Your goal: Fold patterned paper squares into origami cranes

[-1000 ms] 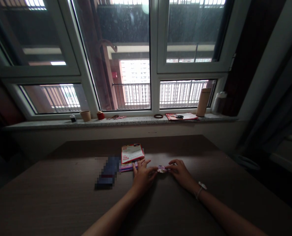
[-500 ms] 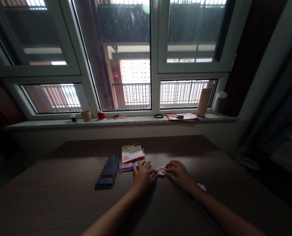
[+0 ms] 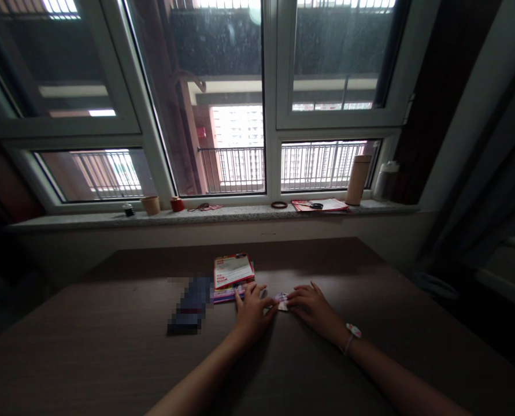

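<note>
A small patterned piece of paper [image 3: 282,301], pale with purplish print, is set low over the middle of the table [image 3: 326,364], between the two hands; whether it is rested on the surface or lifted slightly cannot be told. Its left edge is met by the fingertips of the left hand [image 3: 254,309], its right edge by those of the right hand [image 3: 311,306], and part of it is covered by the right fingers. Whether the paper is pinched between thumb and finger or only pressed cannot be made out for either hand. A light band with a pale ornament [image 3: 353,331] is worn on the right wrist. Just beyond the left hand, a stack of printed booklets [image 3: 233,271] is topped by a red-bordered sheet, and its near right corner is overlapped by the left fingers. To the left of the stack, a dark blue item [image 3: 191,306] is blurred into blocks. Farther off, the windowsill [image 3: 244,214] is lined with a brown cup [image 3: 151,205], a red container [image 3: 177,204], a dark ring [image 3: 278,205], papers [image 3: 337,204] on which scissors [image 3: 317,206] are laid, and a tan bottle [image 3: 358,181], stood upright beside a pale bottle [image 3: 386,181].
</note>
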The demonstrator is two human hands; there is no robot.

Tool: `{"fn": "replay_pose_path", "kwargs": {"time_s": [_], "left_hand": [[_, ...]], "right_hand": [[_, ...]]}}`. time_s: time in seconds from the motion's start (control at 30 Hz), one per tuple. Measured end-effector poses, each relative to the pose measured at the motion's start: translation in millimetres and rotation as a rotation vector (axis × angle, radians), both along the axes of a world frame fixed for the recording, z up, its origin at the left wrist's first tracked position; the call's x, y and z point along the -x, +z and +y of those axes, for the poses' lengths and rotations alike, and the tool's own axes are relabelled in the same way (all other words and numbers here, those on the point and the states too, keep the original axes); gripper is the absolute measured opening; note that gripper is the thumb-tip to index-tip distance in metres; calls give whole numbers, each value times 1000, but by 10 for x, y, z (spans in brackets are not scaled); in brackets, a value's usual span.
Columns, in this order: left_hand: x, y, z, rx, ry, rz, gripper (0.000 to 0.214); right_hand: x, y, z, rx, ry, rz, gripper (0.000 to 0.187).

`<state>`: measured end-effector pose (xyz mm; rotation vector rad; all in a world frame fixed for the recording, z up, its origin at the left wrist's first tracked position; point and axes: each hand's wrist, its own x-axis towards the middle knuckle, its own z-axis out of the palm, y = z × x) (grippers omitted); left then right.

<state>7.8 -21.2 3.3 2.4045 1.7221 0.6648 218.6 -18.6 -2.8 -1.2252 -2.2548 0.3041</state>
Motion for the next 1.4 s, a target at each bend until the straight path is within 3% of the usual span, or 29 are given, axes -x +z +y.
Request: {"fn": "replay_pose_path", "kwargs": {"time_s": [0.47,0.77,1.1,1.4], "left_hand": [[-5,15,1,-28,-38,-19,13],[-22,42,-12,-59,-48,36,11],[-33,-2,74,43,-26,-9,13],[-57,-3,92,63,-24,-31,14]], "right_hand": [[19,48,-33,-98,41,-47,12],[68,94,-75,-98,-48,-97,16],[74,61,-54,-14,-107,-24,16],[66,11,-33,-55,-205,-46,19]]}}
